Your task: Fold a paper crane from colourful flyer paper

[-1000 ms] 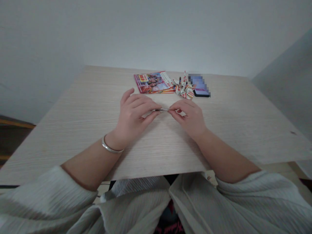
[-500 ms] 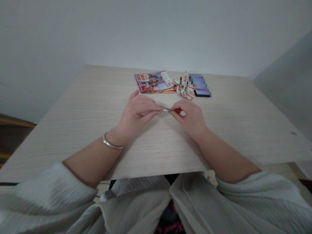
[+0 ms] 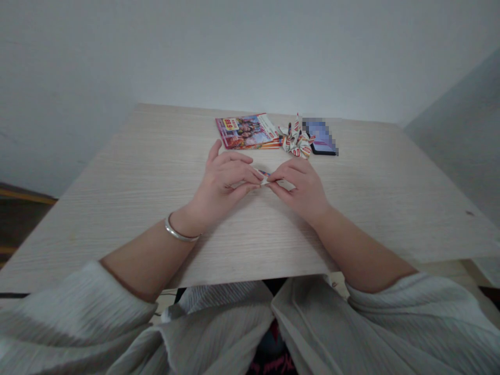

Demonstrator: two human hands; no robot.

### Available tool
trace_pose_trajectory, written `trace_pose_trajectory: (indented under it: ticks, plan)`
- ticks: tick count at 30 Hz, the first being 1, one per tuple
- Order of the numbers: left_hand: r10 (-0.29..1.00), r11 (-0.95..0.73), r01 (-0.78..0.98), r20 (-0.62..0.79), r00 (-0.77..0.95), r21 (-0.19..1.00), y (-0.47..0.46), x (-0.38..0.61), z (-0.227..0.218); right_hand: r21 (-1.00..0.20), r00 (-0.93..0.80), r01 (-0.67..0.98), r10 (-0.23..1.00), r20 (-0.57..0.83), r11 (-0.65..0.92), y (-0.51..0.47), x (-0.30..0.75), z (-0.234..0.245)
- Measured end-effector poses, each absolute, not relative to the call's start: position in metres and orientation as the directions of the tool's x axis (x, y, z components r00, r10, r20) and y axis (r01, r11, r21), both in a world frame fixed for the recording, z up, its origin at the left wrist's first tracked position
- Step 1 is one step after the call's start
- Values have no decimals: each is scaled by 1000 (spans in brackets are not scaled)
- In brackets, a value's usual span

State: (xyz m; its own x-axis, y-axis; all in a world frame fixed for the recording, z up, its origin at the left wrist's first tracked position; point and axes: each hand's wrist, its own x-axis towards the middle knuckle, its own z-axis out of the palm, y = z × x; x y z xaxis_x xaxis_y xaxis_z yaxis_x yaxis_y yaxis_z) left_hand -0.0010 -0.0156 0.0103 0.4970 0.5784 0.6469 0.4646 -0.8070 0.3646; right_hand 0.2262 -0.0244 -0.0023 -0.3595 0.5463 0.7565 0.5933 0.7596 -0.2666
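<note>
Pale wood-grain rectangular surface, seen over my remote feed. Toward its far edge, a flat stack of glossy multicoloured printed leaflets, probably parked there for reach without obstruction. My left hand: thumb and fingertips nearly meeting, little finger raised, gripping what I list last. My right hand: thumb and forefinger pinched on the same item. Dark-edged rectangular phone, lying flat, screen up, perhaps for easy viewing. Just beside it, a spiky white-and-red folded-paper shape. Smallest: a thin white-and-blue paper piece, between both hands' fingertips, likely held two-sided for fine control.
</note>
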Motion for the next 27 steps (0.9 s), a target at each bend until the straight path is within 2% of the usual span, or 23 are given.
trace_pose_trajectory:
  ticks: [3, 7, 11, 13, 17, 21, 24, 27]
  plan:
    - [507, -843, 463, 694, 512, 274, -14, -1, 8, -252, -363, 583, 525, 770, 773, -26, 225, -1]
    - [407, -861, 474, 807, 428, 183, -12, 0, 4, -234, -366, 579, 506, 781, 781, -27, 226, 0]
    - [338, -870, 486, 820, 462, 84, -14, 1, 6, -178, -384, 599, 475, 792, 781, -29, 225, 2]
    - [369, -850, 522, 784, 499, 68, -16, 1, 9, -148, -409, 591, 453, 792, 793, -30, 223, 3]
    - [509, -782, 607, 702, 498, 137, -18, 2, 11, -129, -433, 570, 430, 792, 811, -30, 223, 3]
    - [453, -806, 582, 747, 487, 110, -17, 1, 11, -131, -433, 558, 422, 796, 819, -29, 224, 4]
    - [459, -782, 617, 749, 477, 86, -16, 0, 11, -105, -444, 538, 387, 809, 837, -29, 224, 4]
    - [421, -771, 637, 765, 488, 17, -15, -1, 11, -105, -437, 540, 385, 813, 835, -29, 224, 5]
